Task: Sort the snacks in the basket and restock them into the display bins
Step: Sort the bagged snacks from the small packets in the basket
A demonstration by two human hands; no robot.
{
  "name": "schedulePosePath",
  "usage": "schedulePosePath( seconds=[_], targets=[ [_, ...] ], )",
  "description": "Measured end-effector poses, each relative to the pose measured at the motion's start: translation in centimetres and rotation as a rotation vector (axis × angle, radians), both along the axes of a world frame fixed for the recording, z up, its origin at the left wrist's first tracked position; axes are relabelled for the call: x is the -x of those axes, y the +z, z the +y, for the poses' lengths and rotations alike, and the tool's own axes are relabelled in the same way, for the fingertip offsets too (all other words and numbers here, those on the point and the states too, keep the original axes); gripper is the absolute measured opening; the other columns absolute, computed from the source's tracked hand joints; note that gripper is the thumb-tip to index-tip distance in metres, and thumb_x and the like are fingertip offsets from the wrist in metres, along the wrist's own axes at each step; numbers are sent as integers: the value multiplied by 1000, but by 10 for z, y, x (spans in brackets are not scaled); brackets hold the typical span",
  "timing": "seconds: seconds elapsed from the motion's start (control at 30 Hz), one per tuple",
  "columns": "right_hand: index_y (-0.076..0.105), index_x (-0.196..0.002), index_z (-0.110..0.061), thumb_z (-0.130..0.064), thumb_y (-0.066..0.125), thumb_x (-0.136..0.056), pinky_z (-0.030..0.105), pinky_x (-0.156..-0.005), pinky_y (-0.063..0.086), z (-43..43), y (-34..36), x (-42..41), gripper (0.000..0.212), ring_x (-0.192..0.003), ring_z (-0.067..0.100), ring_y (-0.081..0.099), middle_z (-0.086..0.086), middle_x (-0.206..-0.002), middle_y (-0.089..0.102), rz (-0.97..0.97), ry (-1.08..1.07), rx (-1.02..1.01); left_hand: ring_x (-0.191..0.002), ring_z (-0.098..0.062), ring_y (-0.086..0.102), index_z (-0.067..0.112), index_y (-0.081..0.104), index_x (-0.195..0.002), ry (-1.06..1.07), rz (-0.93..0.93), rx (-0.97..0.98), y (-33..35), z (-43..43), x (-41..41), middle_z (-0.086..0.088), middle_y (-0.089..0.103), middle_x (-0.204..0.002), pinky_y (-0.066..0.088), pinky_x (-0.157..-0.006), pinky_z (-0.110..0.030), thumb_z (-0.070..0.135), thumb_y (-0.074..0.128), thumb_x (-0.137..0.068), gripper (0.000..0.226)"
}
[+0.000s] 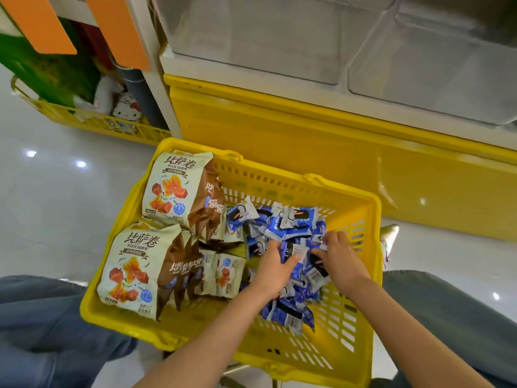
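Observation:
A yellow plastic basket [282, 186] sits in front of me on the floor. Its left half holds several cream-and-brown snack bags [173, 189], standing in two rows. Its right half holds a heap of small blue-and-white cookie packets [291, 222]. My left hand [272, 268] and my right hand [340, 257] are both in that heap, fingers curled around a bunch of the blue packets gathered between them. Above the basket stand two clear display bins [251, 37], [436, 77], and they look empty.
The bins rest on a white shelf over a yellow base panel [307, 141]. At far left another yellow basket [92, 121] holds plush toys below orange tags [117, 26]. My knees in grey trousers flank the basket on a glossy white floor.

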State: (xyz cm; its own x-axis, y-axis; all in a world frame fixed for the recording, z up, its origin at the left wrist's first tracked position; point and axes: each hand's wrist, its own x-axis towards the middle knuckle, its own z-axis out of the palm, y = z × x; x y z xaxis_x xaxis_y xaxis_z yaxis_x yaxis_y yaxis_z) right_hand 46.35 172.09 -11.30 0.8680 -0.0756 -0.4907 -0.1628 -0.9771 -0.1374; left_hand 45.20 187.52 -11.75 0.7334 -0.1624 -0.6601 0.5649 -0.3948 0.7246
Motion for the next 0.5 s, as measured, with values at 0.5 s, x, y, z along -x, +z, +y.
schedulePosePath(
  seconds=[0.5],
  targets=[
    [28, -143, -14, -30, 38, -100, 35, -112, 18, 31, -33, -49, 47, -137, 23, 24, 4, -147, 31, -105, 260, -25, -128, -25, 37, 11, 29, -142, -19, -275, -392, -59, 56, -88, -11, 39, -138, 32, -106, -37, 19, 60, -89, 62]
  ],
)
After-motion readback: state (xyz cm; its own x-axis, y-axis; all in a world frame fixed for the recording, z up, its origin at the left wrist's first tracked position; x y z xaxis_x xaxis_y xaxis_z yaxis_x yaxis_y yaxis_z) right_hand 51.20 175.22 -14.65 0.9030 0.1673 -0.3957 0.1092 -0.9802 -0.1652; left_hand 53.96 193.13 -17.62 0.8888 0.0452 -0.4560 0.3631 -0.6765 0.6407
